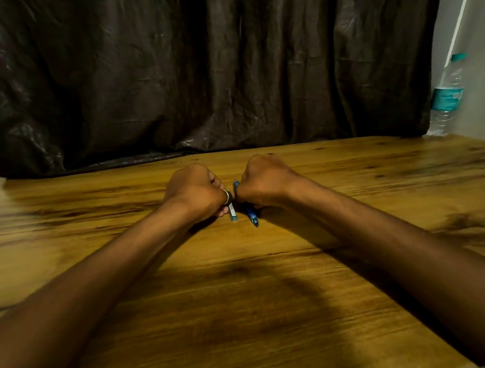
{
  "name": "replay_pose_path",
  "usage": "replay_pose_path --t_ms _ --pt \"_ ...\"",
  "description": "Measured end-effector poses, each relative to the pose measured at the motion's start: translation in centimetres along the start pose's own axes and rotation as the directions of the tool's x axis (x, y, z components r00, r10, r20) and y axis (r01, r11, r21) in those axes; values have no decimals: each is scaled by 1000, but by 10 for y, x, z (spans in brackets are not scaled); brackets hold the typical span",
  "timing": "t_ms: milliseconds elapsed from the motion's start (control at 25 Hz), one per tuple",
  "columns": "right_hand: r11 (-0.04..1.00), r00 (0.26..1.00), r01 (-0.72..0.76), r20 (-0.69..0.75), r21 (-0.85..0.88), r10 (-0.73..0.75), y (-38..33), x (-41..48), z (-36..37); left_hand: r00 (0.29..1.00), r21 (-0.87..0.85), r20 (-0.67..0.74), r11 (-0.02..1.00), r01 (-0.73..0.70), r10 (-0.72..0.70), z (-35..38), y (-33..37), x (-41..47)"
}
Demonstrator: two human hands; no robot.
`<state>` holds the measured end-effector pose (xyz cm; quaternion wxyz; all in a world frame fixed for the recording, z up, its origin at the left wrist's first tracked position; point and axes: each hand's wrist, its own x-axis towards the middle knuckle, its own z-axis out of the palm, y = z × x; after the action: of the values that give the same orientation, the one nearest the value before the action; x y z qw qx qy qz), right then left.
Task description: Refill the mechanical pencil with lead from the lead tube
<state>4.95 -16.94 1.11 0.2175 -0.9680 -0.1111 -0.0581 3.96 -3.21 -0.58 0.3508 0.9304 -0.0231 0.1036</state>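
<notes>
My left hand is curled shut around a small clear lead tube with a teal end that sticks out below the fingers. A ring sits on one finger of that hand. Right beside it, my right hand is closed around a blue mechanical pencil. The pencil's tip points toward me below the fist, and its other end shows just above the fist between the two hands. Both fists hover close together over the middle of the wooden table, nearly touching. Most of both objects is hidden inside the fingers.
A dark wrinkled curtain hangs behind the table's far edge. A clear water bottle with a teal label and cap stands at the far right corner by the wall. Both forearms stretch across the tabletop from the near edge.
</notes>
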Motion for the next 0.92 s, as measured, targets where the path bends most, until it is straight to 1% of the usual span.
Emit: replay_pose_path --t_ms 320,640,760,880,920 --pt "1000 1000 16 2 -20 -16 2 0 0 1000 -45 9 999 -12 12 0 0 -2" --pt "1000 1000 14 -9 -26 -15 2 1 0 999 -20 -4 999 -37 37 1 -3 2" --pt "999 1000 -4 -25 -45 3 3 1 2 998 17 -33 999 -46 46 3 -3 1" --pt "996 995 -82 -60 23 83 0 1 -4 991 159 -115 986 -50 69 -6 4 -5" --pt "996 993 -84 -79 29 86 1 -4 -5 987 177 -136 982 -63 88 -10 3 -11"
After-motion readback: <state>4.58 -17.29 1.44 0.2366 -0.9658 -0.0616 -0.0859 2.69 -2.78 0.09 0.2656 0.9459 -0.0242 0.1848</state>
